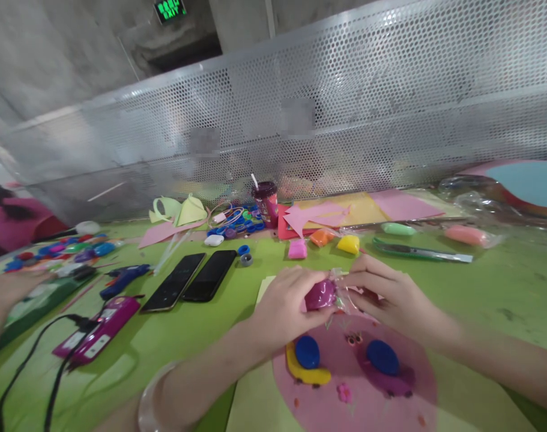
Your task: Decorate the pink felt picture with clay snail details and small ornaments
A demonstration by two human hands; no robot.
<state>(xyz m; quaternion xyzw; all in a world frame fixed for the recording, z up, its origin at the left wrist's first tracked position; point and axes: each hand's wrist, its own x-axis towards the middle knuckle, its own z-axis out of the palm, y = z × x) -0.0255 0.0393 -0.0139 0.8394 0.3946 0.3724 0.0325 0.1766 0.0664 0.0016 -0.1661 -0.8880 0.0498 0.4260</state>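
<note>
Between my two hands is a clear plastic packet of purple modelling clay [320, 294], held just above the far edge of a pink paper oval [318, 402]. My left hand [287, 300] grips the clay end, thumb below and fingers on top. The crinkled clear end of the wrapper is pinched by my right hand [385, 294]. On the oval, a yellow clay shape and a purple one each carry a blue disc [383, 357]. Small eyes and a pink clay flower [344, 393] lie between them. Pale yellow paper [250, 396] is underneath.
Packets of clay, among them a yellow one [347, 244], lie beyond my hands near a utility knife [421, 251]. To the left are two phones [210, 276], a glue gun [125, 280] and a power strip [99, 330] with cables. Another person's hand [16, 288] shows at far left.
</note>
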